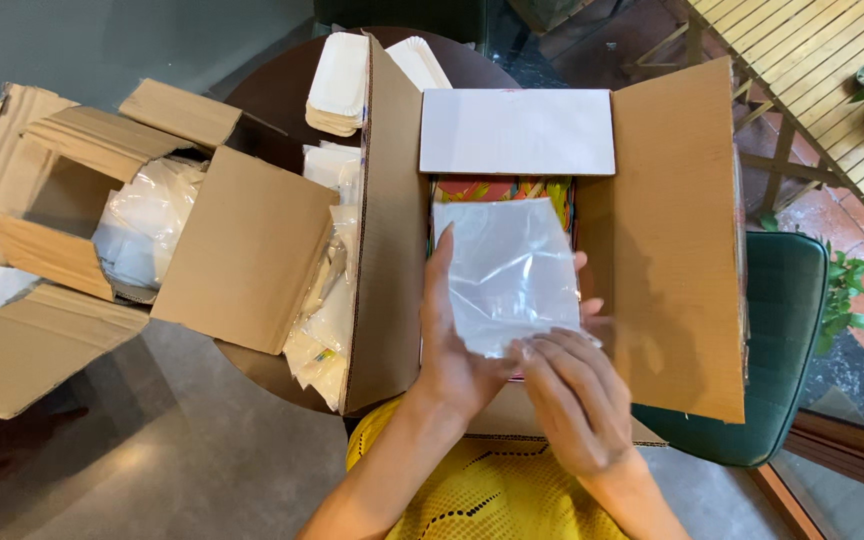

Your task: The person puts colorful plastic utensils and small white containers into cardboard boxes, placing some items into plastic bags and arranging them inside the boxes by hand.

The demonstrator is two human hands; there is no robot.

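A clear plastic bag (510, 270) is held flat over an open cardboard box (667, 230) in front of me. My left hand (449, 345) supports the bag from underneath on its left side, fingers stretched up along its edge. My right hand (577, 400) pinches the bag's lower edge with its fingertips. Inside the box, below the bag, lie colourful printed packs (497, 189). A white inner flap (517, 131) of the box lies at its far end.
A second open cardboard box (237, 240) with clear plastic bags (147, 225) sits to the left. Stacked white paper trays (340, 85) lie on the dark round table (277, 90). A green chair (777, 330) stands at right, and more plastic packs (327, 320) lie between the boxes.
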